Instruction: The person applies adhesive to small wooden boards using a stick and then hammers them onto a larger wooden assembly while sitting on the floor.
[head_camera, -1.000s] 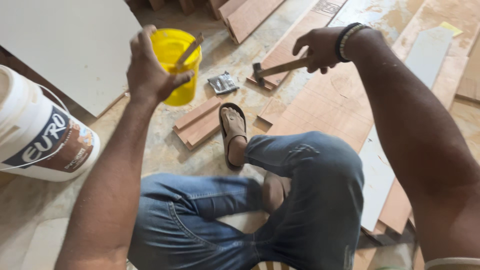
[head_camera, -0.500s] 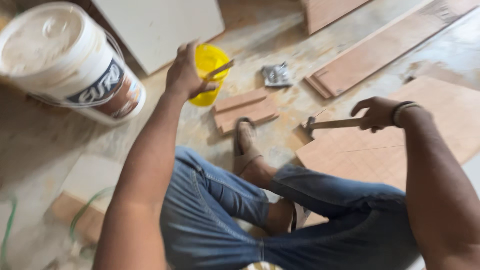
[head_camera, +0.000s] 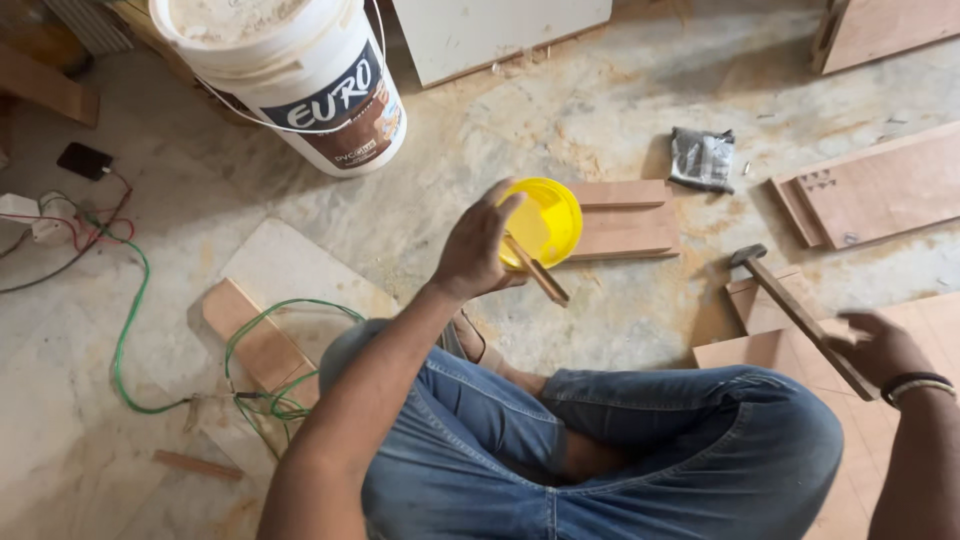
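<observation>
My left hand (head_camera: 475, 245) grips a small yellow cup (head_camera: 548, 220) by its side, along with a thin wooden stick (head_camera: 538, 272) that slants down past the rim. The cup hangs above the floor in front of my bent knees in blue jeans (head_camera: 620, 450). A hammer (head_camera: 795, 310) lies on the wooden boards at the right, head pointing away from me. My right hand (head_camera: 885, 350), blurred and with fingers spread, hovers at the near end of the hammer's handle without closing on it.
A large white bucket (head_camera: 300, 90) stands at the back left, with a white board (head_camera: 490, 30) behind it. Short wood pieces (head_camera: 625, 215), a grey packet (head_camera: 702, 158) and a plank (head_camera: 880, 190) lie ahead. Green cable (head_camera: 130, 330), a wood block (head_camera: 255, 345) and a phone (head_camera: 82, 160) lie left.
My right hand brought the hammer down onto the boards and opened off its handle. My left hand kept the yellow cup and lowered it nearer my knees. The view swung left.
</observation>
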